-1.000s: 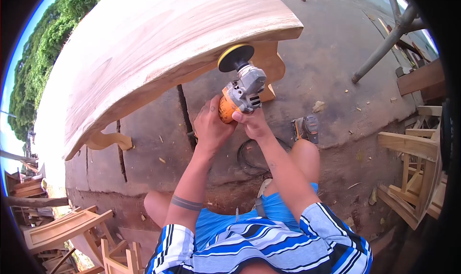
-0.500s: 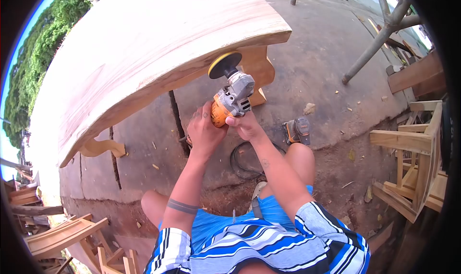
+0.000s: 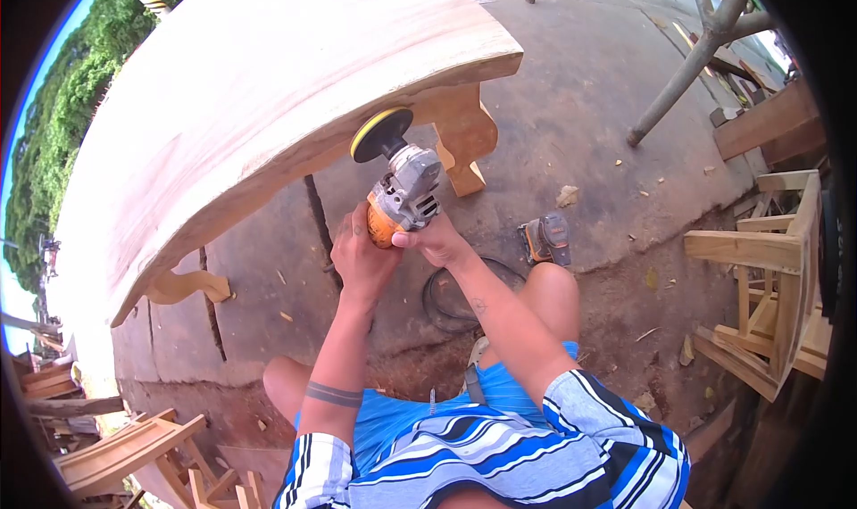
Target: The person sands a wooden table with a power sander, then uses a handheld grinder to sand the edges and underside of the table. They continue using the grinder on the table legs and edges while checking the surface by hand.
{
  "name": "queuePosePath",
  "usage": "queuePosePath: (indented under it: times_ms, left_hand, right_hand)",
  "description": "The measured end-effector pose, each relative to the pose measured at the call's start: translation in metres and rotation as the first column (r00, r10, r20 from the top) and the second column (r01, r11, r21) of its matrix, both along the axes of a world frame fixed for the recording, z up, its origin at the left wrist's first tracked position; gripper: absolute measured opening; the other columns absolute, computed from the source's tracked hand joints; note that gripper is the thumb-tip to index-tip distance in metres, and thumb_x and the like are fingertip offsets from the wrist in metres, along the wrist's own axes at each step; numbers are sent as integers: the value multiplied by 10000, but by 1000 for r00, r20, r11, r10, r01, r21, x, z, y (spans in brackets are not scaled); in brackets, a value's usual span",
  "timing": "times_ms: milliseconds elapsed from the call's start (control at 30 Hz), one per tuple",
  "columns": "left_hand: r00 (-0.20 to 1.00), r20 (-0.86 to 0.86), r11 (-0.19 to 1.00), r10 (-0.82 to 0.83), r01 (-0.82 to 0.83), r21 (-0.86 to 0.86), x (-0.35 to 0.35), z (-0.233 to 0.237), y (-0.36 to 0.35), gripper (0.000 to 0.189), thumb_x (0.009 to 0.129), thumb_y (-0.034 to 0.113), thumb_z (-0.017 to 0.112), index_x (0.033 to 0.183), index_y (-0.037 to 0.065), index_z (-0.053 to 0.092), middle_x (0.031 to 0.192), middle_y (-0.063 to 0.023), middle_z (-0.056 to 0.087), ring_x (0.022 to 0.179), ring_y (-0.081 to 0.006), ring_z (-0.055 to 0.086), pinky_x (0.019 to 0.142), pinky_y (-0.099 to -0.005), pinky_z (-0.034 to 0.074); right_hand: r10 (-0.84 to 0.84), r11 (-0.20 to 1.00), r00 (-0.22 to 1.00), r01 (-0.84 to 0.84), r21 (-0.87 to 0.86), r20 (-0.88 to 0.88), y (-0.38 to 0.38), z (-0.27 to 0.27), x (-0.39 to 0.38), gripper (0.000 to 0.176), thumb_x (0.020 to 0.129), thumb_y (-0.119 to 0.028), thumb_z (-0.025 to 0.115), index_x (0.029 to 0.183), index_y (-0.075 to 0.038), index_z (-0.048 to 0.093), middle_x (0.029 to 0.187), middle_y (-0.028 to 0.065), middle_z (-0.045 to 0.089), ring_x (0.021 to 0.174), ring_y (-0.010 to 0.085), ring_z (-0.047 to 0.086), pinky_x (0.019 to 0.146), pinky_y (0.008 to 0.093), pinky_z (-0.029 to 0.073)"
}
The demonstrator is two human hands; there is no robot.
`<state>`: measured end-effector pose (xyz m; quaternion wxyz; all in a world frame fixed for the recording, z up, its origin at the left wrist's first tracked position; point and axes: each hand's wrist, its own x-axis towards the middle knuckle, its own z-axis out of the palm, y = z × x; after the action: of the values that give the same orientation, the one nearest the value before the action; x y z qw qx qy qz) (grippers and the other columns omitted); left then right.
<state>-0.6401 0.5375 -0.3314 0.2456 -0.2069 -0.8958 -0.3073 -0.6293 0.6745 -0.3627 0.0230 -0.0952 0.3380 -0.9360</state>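
Note:
An orange and grey angle grinder [image 3: 403,188] with a yellow-edged black disc [image 3: 382,135] is held in both hands. My left hand [image 3: 360,253] is wrapped round its orange rear body. My right hand [image 3: 436,240] grips the other side, its thumb on the orange casing and its fingers partly hidden beneath. The disc is at the curved front edge of a large pale wooden tabletop [image 3: 268,90]; whether it touches the wood I cannot tell. Under the top stand carved wooden legs [image 3: 466,139].
An orange and black sander [image 3: 546,239] sits on the ground beside a coiled black cable [image 3: 446,299]. Wooden frames [image 3: 750,250] stand at the right, more [image 3: 134,451] at the lower left. A metal post [image 3: 674,90] slants at the upper right.
Both hands and the grinder have shifted left and slightly down, and the disc has moved left along the tabletop's edge. The whole view has shifted a little.

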Motion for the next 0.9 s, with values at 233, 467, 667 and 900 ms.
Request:
queuePosePath:
  times_ms: [233, 467, 667, 900]
  left_hand:
    - [996, 55, 991, -68, 74, -112, -11, 13, 55, 587, 658, 196, 817, 1180, 78, 575, 978, -144, 677, 843, -350, 678, 699, -448, 543]
    - [995, -37, 988, -97, 92, -123, -16, 16, 63, 595, 645, 178, 819, 1183, 88, 583, 981, -138, 670, 856, -350, 666, 701, -446, 533]
    - [1000, -28, 997, 13, -15, -81, -3, 13, 3, 568, 652, 179, 800, 1177, 100, 597, 963, -124, 670, 863, -350, 662, 722, -442, 529]
    - [991, 117, 985, 72, -89, 148, 22, 0, -61, 635, 670, 197, 836, 1220, 59, 550, 1006, -157, 696, 901, -346, 700, 759, -411, 552]
  right_hand:
    - [-110, 994, 994, 109, -21, -8, 57, 2, 4, 742, 715, -137, 855, 1360, -65, 494, 1277, 43, 578, 1218, 188, 540, 1063, 359, 428]
    - [-90, 995, 996, 89, -33, -26, 68, 0, 2, 809, 701, -209, 871, 1382, -54, 462, 1285, 44, 561, 1233, 204, 527, 1085, 368, 403]
    - [-3, 999, 1000, 3, -36, -24, 5, 5, 0, 797, 686, -99, 873, 1377, -75, 477, 1287, 34, 571, 1224, 179, 534, 1069, 359, 421]
    - [23, 996, 999, -27, 89, 42, -70, 25, 13, 683, 652, -93, 915, 1246, -60, 579, 1159, 18, 642, 1084, 132, 596, 981, 314, 472]
